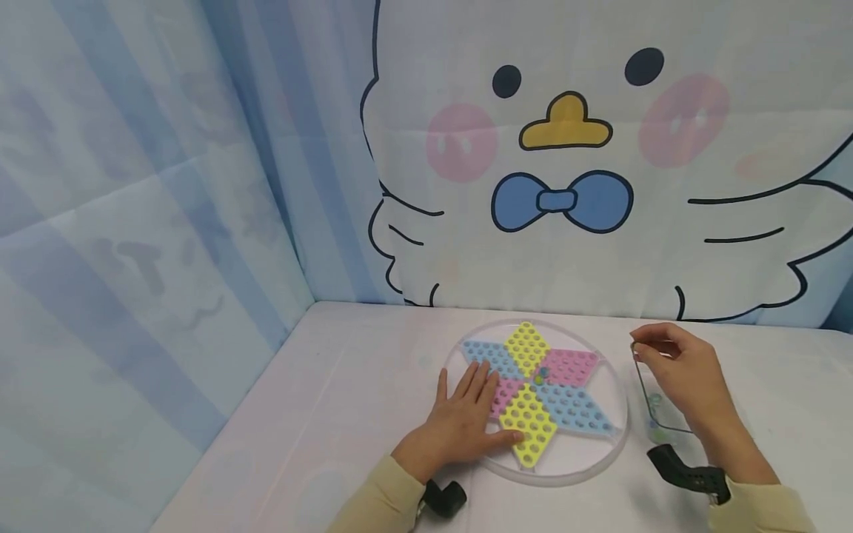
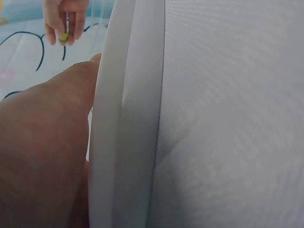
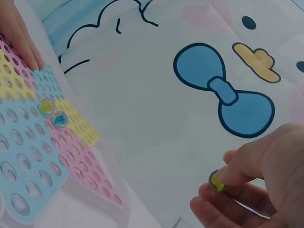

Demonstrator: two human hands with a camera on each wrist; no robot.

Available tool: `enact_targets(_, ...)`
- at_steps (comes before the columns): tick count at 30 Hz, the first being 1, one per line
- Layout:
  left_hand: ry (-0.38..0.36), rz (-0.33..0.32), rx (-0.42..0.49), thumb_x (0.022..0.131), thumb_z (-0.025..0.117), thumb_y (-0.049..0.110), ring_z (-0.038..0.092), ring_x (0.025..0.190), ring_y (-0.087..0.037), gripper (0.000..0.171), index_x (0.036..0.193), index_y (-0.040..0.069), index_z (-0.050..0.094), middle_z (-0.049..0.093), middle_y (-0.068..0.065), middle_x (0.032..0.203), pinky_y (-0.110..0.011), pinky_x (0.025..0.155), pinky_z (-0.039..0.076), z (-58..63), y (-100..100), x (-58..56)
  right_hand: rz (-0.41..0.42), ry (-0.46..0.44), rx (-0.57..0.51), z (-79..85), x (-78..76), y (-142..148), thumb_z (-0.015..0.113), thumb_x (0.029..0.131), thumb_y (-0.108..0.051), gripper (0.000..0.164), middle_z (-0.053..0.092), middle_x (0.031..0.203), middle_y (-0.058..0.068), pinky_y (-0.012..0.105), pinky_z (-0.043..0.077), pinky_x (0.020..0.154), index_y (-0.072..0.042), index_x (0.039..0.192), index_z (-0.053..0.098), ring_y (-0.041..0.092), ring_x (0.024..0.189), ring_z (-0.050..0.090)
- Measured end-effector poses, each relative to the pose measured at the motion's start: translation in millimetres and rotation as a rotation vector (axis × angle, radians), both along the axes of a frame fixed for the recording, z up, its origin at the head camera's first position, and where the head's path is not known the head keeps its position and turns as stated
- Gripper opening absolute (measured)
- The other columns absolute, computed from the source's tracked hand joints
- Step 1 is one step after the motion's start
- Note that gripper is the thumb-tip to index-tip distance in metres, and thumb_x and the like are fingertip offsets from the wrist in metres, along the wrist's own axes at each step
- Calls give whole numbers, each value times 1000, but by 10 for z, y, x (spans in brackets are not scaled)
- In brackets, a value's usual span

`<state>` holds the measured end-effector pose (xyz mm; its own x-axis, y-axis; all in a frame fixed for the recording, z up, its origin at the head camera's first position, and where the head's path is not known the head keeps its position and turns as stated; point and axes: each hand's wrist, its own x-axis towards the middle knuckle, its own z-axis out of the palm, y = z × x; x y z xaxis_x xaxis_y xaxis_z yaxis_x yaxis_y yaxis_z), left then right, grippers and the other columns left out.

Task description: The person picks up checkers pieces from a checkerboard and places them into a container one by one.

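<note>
A round Chinese checkers board (image 1: 546, 480) with a six-pointed star of yellow, pink and blue holes lies on the table. Spread across its left side is my left hand (image 1: 460, 426), fingers straight and thumb over the near yellow point. Two glass marbles, one with yellow (image 3: 47, 106) and one with blue (image 3: 60, 119) inside, sit near the star's centre. My right hand (image 1: 693, 377) is raised to the right of the board, over a clear box (image 1: 645, 392). Between its thumb and fingers it pinches a marble (image 3: 217, 181) with a yellow swirl.
Inside the clear box are several marbles (image 1: 656, 400), partly hidden by the right hand. A cloth backdrop (image 1: 560, 274) with a cartoon bird hangs behind the table, and another cloth (image 1: 133, 222) closes off the left side.
</note>
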<state>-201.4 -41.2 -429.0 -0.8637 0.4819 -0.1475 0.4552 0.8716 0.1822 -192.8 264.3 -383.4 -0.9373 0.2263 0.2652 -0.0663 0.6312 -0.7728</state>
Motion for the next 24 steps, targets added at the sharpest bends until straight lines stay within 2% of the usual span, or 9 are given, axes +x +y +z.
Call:
enact_targets(8, -6, 2, 10, 87, 36, 82, -3, 156, -20, 101, 161, 19, 9, -1, -2, 169, -61, 122, -2, -2, 1, 10, -14, -44, 10, -39, -11, 100, 52, 103, -23, 32, 61, 123, 21, 0, 43, 69, -3, 125, 60, -18, 80, 49)
enact_targets(10, -4, 1, 5, 87, 36, 82, -2, 156, -20, 101, 161, 18, 9, 0, -2, 169, -62, 122, -1, -1, 1, 11, -18, -61, 18, -53, -16, 132, 51, 103, -24, 32, 61, 124, 20, 5, 47, 70, -3, 126, 60, -18, 79, 49)
enact_targets(12, -4, 1, 4, 87, 35, 82, -2, 157, -20, 101, 161, 18, 9, 0, -2, 169, -62, 122, -1, -1, 1, 7, -25, -81, 28, -70, -26, 164, 51, 103, -25, 33, 61, 125, 20, 17, 55, 78, -3, 126, 59, -15, 81, 52)
enact_targets(14, -4, 3, 5, 87, 36, 82, -2, 157, -20, 101, 161, 19, 9, 0, -2, 169, -61, 122, -1, 1, 0, 5, -23, -110, 20, -93, -37, 193, 50, 104, -26, 34, 59, 127, 21, 36, 56, 89, -2, 128, 58, -2, 88, 59)
enact_targets(17, -7, 3, 9, 87, 36, 82, -2, 157, -20, 101, 161, 19, 10, 0, -2, 169, -61, 122, -1, -5, -1, 6, -17, -164, 1, -135, -49, 226, 49, 104, -24, 36, 57, 130, 25, 62, 47, 95, 0, 129, 56, 25, 105, 61)
enact_targets(19, -6, 1, 12, 87, 36, 82, -2, 157, -20, 101, 161, 18, 10, 0, -2, 169, -62, 122, -1, -9, -4, 11, -14, -195, -15, -162, -55, 241, 49, 103, -21, 35, 55, 131, 27, 66, 43, 95, 1, 130, 56, 39, 113, 57)
enact_targets(24, 2, -1, 10, 87, 35, 82, -2, 157, -20, 101, 161, 19, 9, 0, -2, 169, -62, 122, -1, -13, -4, 5, -22, -223, 0, -205, -69, 254, 49, 101, -14, 33, 54, 131, 29, 65, 42, 95, 2, 129, 55, 44, 116, 53)
